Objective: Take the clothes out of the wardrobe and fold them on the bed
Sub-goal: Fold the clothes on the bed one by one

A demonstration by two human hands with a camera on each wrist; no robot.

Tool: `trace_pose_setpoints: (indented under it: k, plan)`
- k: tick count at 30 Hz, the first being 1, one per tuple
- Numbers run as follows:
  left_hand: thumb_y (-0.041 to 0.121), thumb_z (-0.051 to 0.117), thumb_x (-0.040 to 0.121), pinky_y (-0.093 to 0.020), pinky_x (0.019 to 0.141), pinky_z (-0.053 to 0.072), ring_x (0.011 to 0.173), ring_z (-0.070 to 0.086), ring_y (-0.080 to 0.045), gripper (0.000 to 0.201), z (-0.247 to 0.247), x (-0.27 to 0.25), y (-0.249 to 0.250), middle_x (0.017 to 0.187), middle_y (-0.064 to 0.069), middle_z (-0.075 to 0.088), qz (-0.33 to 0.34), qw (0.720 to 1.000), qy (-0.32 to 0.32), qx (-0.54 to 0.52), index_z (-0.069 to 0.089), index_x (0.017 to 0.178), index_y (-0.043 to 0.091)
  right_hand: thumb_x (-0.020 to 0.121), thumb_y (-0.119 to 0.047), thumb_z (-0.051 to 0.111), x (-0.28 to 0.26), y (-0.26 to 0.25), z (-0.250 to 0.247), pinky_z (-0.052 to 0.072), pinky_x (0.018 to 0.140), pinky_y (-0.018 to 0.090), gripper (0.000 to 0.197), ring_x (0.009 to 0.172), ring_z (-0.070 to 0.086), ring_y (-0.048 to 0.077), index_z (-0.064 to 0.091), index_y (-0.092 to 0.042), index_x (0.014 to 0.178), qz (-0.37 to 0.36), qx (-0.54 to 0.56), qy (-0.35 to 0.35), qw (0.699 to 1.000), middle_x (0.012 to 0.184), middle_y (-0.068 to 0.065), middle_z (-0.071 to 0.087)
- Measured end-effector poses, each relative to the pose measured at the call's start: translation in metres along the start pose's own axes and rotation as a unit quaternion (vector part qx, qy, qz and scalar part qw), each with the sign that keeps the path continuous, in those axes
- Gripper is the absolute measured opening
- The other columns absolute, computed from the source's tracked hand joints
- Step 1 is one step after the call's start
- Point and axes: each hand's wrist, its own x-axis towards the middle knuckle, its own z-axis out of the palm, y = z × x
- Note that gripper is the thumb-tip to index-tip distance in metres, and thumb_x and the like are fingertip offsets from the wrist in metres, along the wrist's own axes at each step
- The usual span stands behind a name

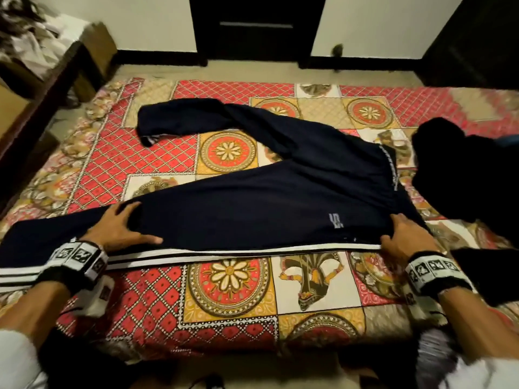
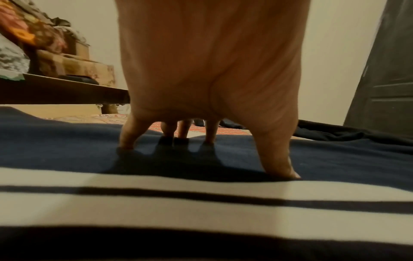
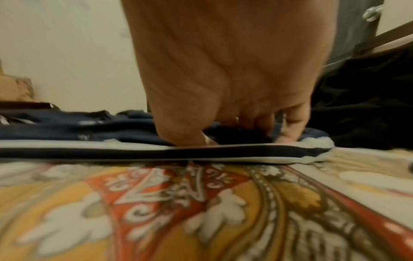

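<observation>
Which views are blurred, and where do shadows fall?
Head view: edges smeared, centre fairly sharp. Left wrist view: left hand casts hard finger shadows on the navy white-striped track trousers. Right wrist view: soft throughout, the patterned red-and-yellow bedspread blurred.

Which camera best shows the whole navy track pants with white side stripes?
The head view: the navy track pants lie fully spread there. The left wrist view shows only fabric and stripes, the right wrist view only an edge.

near bedspread point(image 1: 230, 299) bare – free | right: dark clothes heap point(image 1: 460, 175) – blocks
</observation>
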Motion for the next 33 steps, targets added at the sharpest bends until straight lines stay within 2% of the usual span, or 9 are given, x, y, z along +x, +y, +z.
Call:
trace_pose_setpoints:
  k: [4, 8, 12, 15, 17, 22, 25, 30, 33]
  plan:
    - [0.099, 0.063, 0.021, -0.06, 0.119, 0.027, 0.152, 0.021, -0.037, 0.159, 0.0, 0.001, 0.008, 0.168, -0.004, 0.006, -0.003, 0.999, 0.027, 0.031, 0.021, 0.159, 0.032, 0.083, -0.038, 0.07, 0.0, -0.014, -0.008, 0.05, 0.099, 0.048, 0.078, 0.127, 0.056, 0.04, 0.04, -0.019, 0.153, -0.005, -0.003, -0.03, 1.0, 0.144, 0.015, 0.052]
    - [0.088, 0.054, 0.062, -0.055, 0.115, 0.036, 0.144, 0.037, -0.033, 0.112, 0.026, -0.016, 0.057, 0.165, -0.002, 0.023, 0.219, 0.961, 0.149, 0.08, 0.037, 0.154, 0.027, 0.084, -0.037, 0.068, 0.002, -0.018, -0.007, 0.05, 0.094, 0.045, 0.065, 0.122, 0.059, 0.039, 0.053, -0.023, 0.145, -0.004, 0.011, -0.028, 1.0, 0.136, 0.014, 0.061]
    - [0.082, 0.045, 0.085, -0.044, 0.123, 0.023, 0.154, 0.016, -0.013, 0.084, 0.08, -0.04, 0.124, 0.167, 0.012, 0.016, 0.363, 0.922, 0.101, 0.088, 0.032, 0.156, 0.037, 0.086, -0.037, 0.066, 0.011, -0.013, -0.017, 0.05, 0.092, 0.044, 0.061, 0.121, 0.06, 0.039, 0.055, -0.022, 0.144, -0.001, 0.032, 0.031, 0.999, 0.134, 0.016, 0.064]
    - [0.085, 0.021, 0.089, -0.048, 0.127, 0.003, 0.154, -0.01, -0.003, 0.082, 0.115, -0.041, 0.15, 0.168, 0.016, -0.004, 0.336, 0.929, 0.05, 0.148, 0.011, 0.159, 0.044, 0.089, -0.043, 0.064, 0.012, -0.012, -0.012, 0.047, 0.103, 0.046, 0.069, 0.131, 0.054, 0.039, 0.044, -0.025, 0.153, -0.009, 0.016, -0.046, 0.999, 0.149, 0.013, 0.052]
    - [0.084, 0.007, 0.089, -0.051, 0.125, -0.006, 0.153, -0.02, -0.006, 0.083, 0.129, -0.041, 0.156, 0.168, 0.012, -0.016, 0.316, 0.927, 0.058, 0.195, -0.003, 0.16, 0.041, 0.088, -0.044, 0.066, 0.012, -0.012, -0.012, 0.047, 0.103, 0.045, 0.067, 0.131, 0.055, 0.037, 0.047, -0.028, 0.15, 0.004, 0.02, -0.063, 0.998, 0.148, 0.011, 0.054]
    - [0.081, -0.009, 0.088, -0.054, 0.123, -0.011, 0.15, -0.029, -0.009, 0.083, 0.136, -0.045, 0.16, 0.165, 0.008, -0.028, 0.297, 0.923, 0.06, 0.239, -0.019, 0.157, 0.037, 0.085, -0.037, 0.068, 0.027, -0.022, -0.048, 0.054, 0.09, 0.042, 0.031, 0.106, 0.068, 0.037, 0.075, -0.025, 0.114, -0.012, 0.145, 0.136, 0.98, 0.11, 0.009, 0.077]
    - [0.08, -0.011, 0.088, -0.054, 0.123, -0.013, 0.15, -0.03, -0.009, 0.083, 0.139, -0.045, 0.162, 0.164, 0.008, -0.029, 0.295, 0.923, 0.059, 0.239, -0.021, 0.157, 0.036, 0.088, -0.026, 0.064, 0.068, -0.037, -0.074, 0.053, 0.092, 0.043, 0.03, 0.107, 0.067, 0.041, 0.076, -0.022, 0.115, -0.045, 0.162, 0.179, 0.969, 0.111, 0.015, 0.075]
    - [0.078, 0.0, 0.093, -0.054, 0.122, -0.013, 0.151, -0.029, -0.01, 0.08, 0.142, -0.044, 0.161, 0.165, 0.008, -0.029, 0.298, 0.925, 0.059, 0.227, -0.018, 0.158, 0.035, 0.099, -0.024, 0.052, 0.168, -0.067, -0.089, 0.051, 0.093, 0.045, 0.034, 0.113, 0.063, 0.042, 0.062, -0.007, 0.127, -0.075, 0.073, 0.092, 0.99, 0.123, 0.023, 0.067]
    - [0.074, 0.018, 0.098, -0.055, 0.12, 0.002, 0.157, -0.005, -0.015, 0.079, 0.146, -0.04, 0.157, 0.171, 0.002, -0.001, 0.303, 0.922, 0.067, 0.233, 0.002, 0.163, 0.03, 0.106, -0.034, 0.046, 0.21, -0.08, -0.084, 0.048, 0.098, 0.047, 0.04, 0.116, 0.062, 0.042, 0.055, -0.007, 0.135, -0.084, 0.053, 0.066, 0.993, 0.127, 0.023, 0.065]
